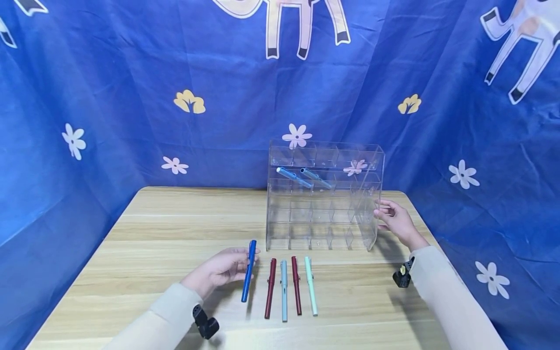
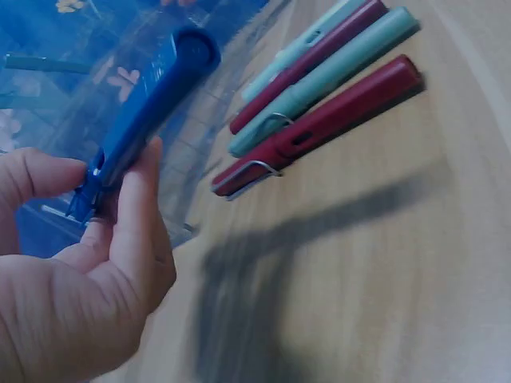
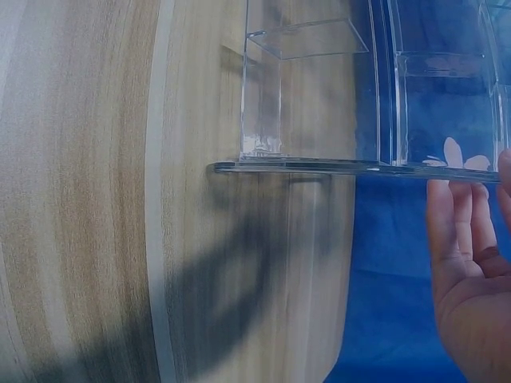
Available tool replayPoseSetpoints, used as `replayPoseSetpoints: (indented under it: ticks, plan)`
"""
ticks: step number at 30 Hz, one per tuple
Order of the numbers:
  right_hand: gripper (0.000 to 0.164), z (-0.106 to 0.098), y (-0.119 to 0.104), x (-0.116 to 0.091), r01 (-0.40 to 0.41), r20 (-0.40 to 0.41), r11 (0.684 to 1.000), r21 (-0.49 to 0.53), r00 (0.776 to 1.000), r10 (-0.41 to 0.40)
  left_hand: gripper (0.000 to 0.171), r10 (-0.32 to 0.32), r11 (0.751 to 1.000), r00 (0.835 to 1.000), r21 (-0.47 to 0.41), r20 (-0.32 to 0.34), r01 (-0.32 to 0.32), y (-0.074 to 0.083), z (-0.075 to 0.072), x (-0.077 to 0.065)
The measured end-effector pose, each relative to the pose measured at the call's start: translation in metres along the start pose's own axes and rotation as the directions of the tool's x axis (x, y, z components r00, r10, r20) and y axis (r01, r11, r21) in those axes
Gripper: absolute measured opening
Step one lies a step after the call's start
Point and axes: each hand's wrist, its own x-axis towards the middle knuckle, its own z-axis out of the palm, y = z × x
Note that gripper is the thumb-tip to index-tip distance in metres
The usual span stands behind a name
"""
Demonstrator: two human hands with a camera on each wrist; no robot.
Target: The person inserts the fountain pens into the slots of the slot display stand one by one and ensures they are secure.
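Observation:
My left hand (image 1: 225, 267) pinches a dark blue pen (image 1: 249, 272) between thumb and fingers, raised above the table; in the left wrist view the pen (image 2: 148, 116) tilts up and away from the fingertips. To its right lie a dark red pen (image 1: 271, 288), a grey-blue pen (image 1: 284, 291), a second dark red pen (image 1: 296, 286) and a mint green pen (image 1: 311, 287), side by side. Behind them stands a clear compartmented rack (image 1: 321, 216). My right hand (image 1: 395, 221) touches the rack's right side wall with its fingertips, as the right wrist view also shows.
Two blue pens, one (image 1: 294, 177) left of the other (image 1: 316, 178), lean in upper compartments of the rack. The wooden table (image 1: 175, 228) runs back to a blue patterned curtain (image 1: 218, 131), which also closes in both sides.

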Motion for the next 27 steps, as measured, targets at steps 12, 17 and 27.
replayPoseSetpoints:
  ticks: [12,17,27]
  plan:
    - [0.050,-0.001,0.001,0.001,0.007,0.000,1.000,0.007,1.000,-0.007,0.021,0.136,0.987,0.990,-0.079,-0.028,-0.138,0.039,0.009,-0.001]
    - [0.049,-0.002,0.003,0.001,0.001,-0.010,1.000,0.001,1.000,-0.001,0.023,0.245,0.966,0.967,-0.072,-0.076,-0.250,0.061,0.015,0.003]
    - [0.048,0.000,0.000,-0.002,0.002,-0.001,1.000,0.006,1.000,-0.002,0.013,0.415,0.904,0.851,0.036,-0.320,-0.427,0.092,0.032,0.013]
